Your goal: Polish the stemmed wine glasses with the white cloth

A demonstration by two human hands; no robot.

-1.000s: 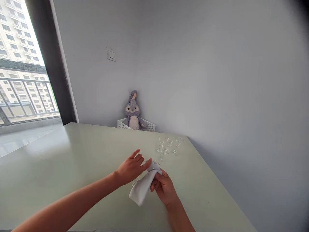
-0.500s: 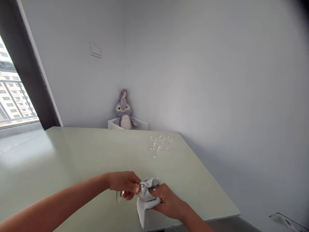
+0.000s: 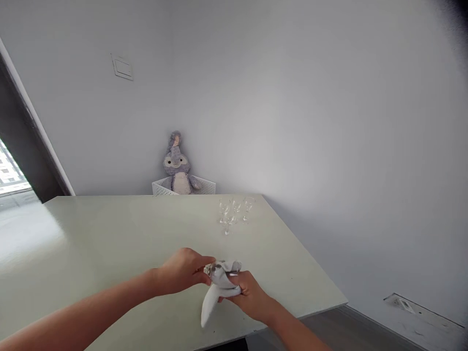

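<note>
My right hand (image 3: pixel 249 295) is closed round a light grey cloth (image 3: pixel 221 278), which is wrapped about a small clear stemmed glass (image 3: pixel 209 269). The cloth's loose end hangs down toward the table's near edge. On the glass's left end, which sticks out of the cloth, the thumb and fingers of my left hand (image 3: pixel 186 269) are pinched. Most of the glass is hidden by cloth and fingers. Both hands are just above the pale green table (image 3: pixel 146 229). Beyond them, several clear stemmed glasses (image 3: pixel 236 208) stand in a group near the table's far right.
A purple plush toy (image 3: pixel 177 163) sits in a white perforated basket (image 3: pixel 204 185) behind the table's far edge. Grey walls (image 3: pixel 310 122) rise behind and to the right. A dark frame (image 3: pixel 27 131) and window are at the left.
My left hand has shifted from around the glass's stem to a pinch on its end, its fingers now straighter. The cloth's hanging end has swung left. The view has turned slightly right.
</note>
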